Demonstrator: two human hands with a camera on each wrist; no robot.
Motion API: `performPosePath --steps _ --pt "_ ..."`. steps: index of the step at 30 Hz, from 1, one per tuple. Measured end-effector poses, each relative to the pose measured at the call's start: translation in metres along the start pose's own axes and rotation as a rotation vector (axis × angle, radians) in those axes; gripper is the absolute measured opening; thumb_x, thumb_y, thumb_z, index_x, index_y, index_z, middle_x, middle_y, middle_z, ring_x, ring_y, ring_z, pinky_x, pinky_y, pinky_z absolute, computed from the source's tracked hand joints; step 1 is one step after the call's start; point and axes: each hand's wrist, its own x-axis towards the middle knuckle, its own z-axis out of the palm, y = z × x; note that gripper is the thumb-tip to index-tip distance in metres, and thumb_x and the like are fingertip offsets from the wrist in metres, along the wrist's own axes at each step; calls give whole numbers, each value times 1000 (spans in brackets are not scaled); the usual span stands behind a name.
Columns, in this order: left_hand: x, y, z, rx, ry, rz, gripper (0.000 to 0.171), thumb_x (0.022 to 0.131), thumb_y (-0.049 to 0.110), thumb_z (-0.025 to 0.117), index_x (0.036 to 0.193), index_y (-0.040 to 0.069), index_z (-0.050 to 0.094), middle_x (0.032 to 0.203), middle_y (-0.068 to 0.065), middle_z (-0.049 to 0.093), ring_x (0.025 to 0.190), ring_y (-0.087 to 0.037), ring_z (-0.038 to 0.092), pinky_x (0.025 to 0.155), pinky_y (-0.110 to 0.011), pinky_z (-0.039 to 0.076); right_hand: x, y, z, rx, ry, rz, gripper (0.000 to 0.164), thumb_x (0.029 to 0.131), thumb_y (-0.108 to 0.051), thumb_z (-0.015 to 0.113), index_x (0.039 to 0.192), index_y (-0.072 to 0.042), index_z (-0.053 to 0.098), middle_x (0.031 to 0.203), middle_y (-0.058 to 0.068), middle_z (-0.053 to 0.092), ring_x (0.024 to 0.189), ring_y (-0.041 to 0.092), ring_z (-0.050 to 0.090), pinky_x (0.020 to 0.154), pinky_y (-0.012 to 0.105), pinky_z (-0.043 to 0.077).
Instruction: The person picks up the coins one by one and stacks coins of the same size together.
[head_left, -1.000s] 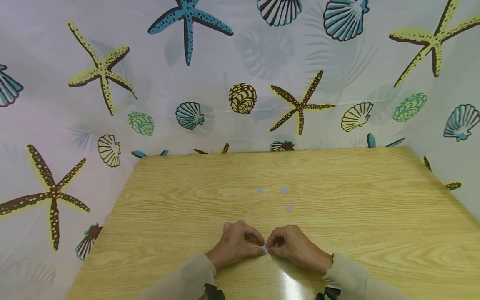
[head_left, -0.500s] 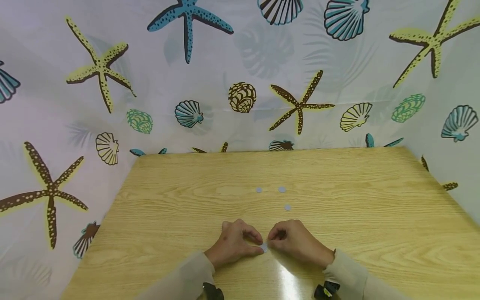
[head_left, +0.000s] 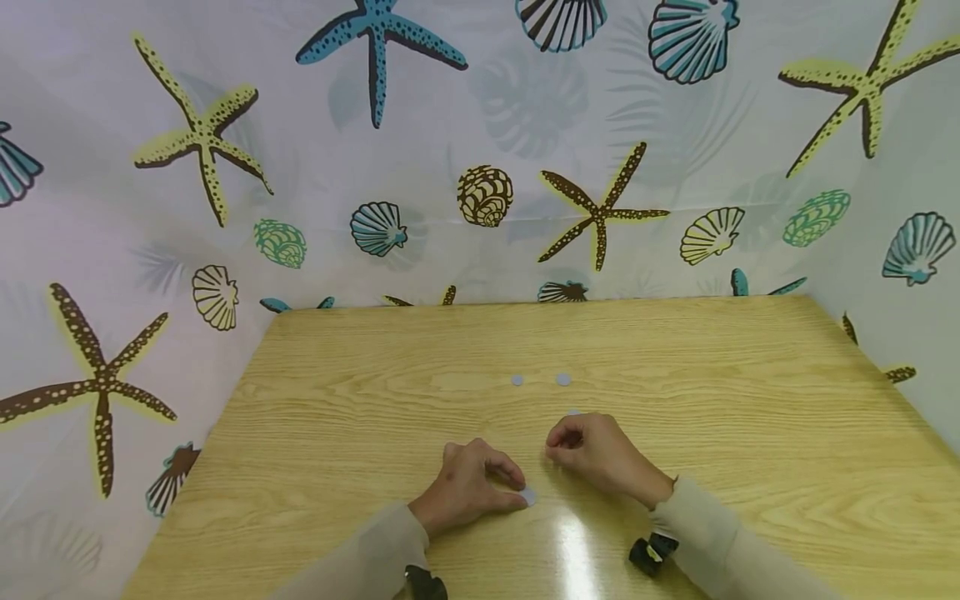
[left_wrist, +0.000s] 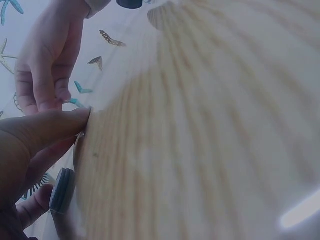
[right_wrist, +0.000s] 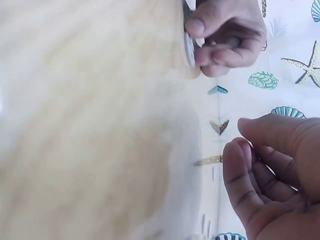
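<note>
Shell-and-starfish cloth (head_left: 480,100) hangs around a wood-grained desk (head_left: 360,400); its far and side edges lie well away from both hands, giving the arms width to move. The near edge is out of sight. The left hand (head_left: 469,486) pinches a pale disc (head_left: 530,497) by its rim between thumb and forefinger — likely to steady it while leaving its face uncovered. The right hand (head_left: 600,454) hovers apart, fingers loosely curled, thumb and forefinger tips slightly separated, nothing seen between them. It partly hides the middle disc (head_left: 573,412); beyond lie the far-right disc (head_left: 563,380) and slightly smaller far-left disc (head_left: 517,380) — spaced so fingertips could probably reach around each.
</note>
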Motion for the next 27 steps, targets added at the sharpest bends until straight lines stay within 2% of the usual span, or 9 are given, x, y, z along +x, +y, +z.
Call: performPosePath --steps 11,20,27 --pt "0 1 0 -13 -5 4 16 74 25 90 84 22 77 85 21 73 100 -2 53 94 -48 20 18 7 -15 -49 94 50 5 92 -10 71 91 -6 72 86 -2 69 78 13 63 67 29 51" --pt "1 0 -1 -38 -8 15 17 73 23 91 84 22 77 84 21 73 92 3 63 103 -55 11 31 22 -25 -48 147 71 8 91 -5 70 98 -1 72 87 3 68 80 18 62 64 30 48" --pt "0 -1 -1 -44 -11 5 17 74 25 90 85 22 77 86 20 73 98 1 60 102 -55 14 39 29 -31 -39 159 117 10 92 -7 70 100 -1 72 90 5 69 79 18 60 65 32 48"
